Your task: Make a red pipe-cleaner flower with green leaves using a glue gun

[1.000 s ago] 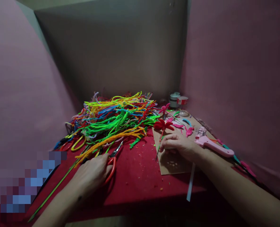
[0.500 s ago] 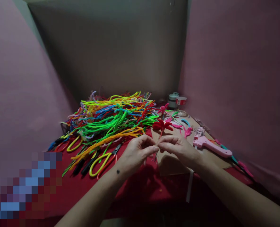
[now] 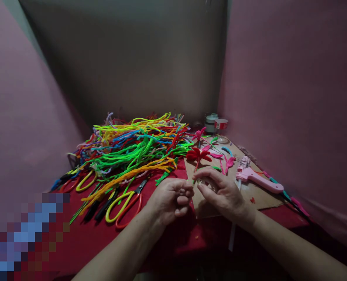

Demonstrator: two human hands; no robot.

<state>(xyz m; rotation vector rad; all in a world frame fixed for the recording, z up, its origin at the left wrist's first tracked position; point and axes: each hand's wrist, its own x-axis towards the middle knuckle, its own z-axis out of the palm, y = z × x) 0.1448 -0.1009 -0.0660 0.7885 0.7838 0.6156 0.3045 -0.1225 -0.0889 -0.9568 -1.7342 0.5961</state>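
A red pipe-cleaner flower (image 3: 198, 154) stands upright on a thin stem above the cardboard. My left hand (image 3: 171, 201) is closed, its thumb and forefinger pinching the lower stem while the other fingers curl into the palm. A bit of green shows on the stem by the fingertips. From the other side, my right hand (image 3: 224, 195) curves close to the stem with thumb and forefinger apart. Its forefinger tip is at the stem; whether it touches cannot be made out.
A large heap of coloured pipe cleaners (image 3: 138, 148) covers the back left. Scissors with yellow and red handles (image 3: 120, 207) lie before it. A pink glue gun (image 3: 261, 180) rests on the cardboard (image 3: 211, 208), near pink pieces (image 3: 227, 164). Behind stand a jar (image 3: 211, 123) and a tape roll (image 3: 221, 124).
My right thumb and forefinger have parted from their pinch at the stem. My left hand has rolled so its curled fingers show. The flower stays at nearly the same place.
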